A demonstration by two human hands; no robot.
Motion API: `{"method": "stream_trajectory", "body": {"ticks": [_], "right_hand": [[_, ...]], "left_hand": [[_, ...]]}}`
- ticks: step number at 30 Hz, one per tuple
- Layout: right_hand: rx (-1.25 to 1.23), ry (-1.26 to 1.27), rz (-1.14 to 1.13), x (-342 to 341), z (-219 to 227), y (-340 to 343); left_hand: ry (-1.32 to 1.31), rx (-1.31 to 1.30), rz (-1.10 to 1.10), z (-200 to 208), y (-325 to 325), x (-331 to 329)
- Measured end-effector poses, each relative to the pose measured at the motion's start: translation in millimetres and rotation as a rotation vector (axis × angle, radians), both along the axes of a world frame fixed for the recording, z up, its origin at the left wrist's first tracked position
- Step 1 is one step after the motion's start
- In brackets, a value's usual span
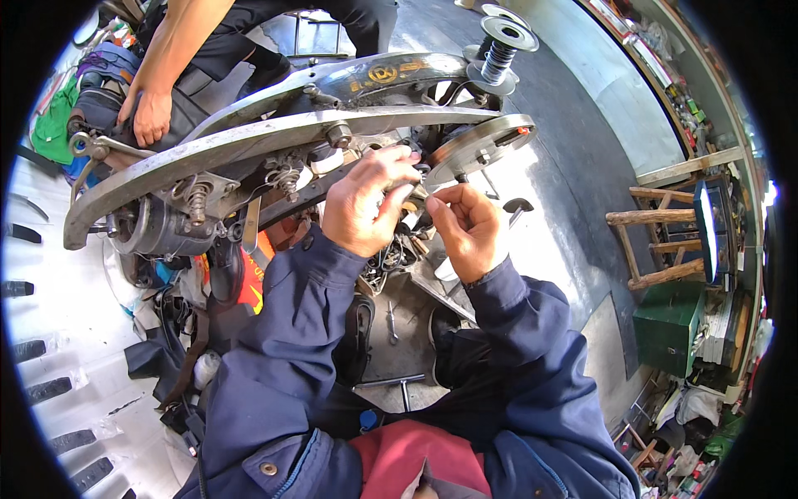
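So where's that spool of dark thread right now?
The metal spool of dark thread stands at the head view's top, right of centre, atop the old grey sewing machine, above both hands.

My left hand [366, 204] and right hand [467, 231] are bare against a heavy sewing machine [274, 141] of worn grey metal, dull in places and shining where the sun strikes its long arm. Its round handwheel [482, 143] is smooth, bright metal. The coiled springs [198, 202] look rusty and rough. A spool [501, 51] carries dark, matt thread on glossy metal discs. My sleeves [283, 333] are thick navy cloth, matt and creased. To my right stands a stool [657, 241] of bare, rough wood.
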State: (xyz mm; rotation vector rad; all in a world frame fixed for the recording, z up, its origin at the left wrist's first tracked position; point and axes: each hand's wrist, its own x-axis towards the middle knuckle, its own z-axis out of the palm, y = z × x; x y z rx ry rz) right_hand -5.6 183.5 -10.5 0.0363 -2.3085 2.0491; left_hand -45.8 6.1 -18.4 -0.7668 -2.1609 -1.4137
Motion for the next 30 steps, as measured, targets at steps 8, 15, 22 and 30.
{"method": "stream_trajectory", "body": {"ticks": [8, 15, 22, 30], "right_hand": [[0.160, 0.116, -0.011, -2.9, 7.2, -4.3], [-0.063, 0.063, -0.092, -19.4, -0.8, -4.6], [-0.025, -0.017, -0.083, -24.4, -18.7, 6.0], [0.034, 0.034, -0.100, -30.2, -37.8, 3.0]], "left_hand": [[0.028, 0.003, 0.075, 0.0, 6.9, -0.3], [0.062, -0.008, 0.153, -0.1, 9.1, -3.5], [0.015, 0.054, 0.163, 0.0, 12.8, -0.7], [0.032, 0.068, 0.139, -2.4, 12.1, -1.8]]}}
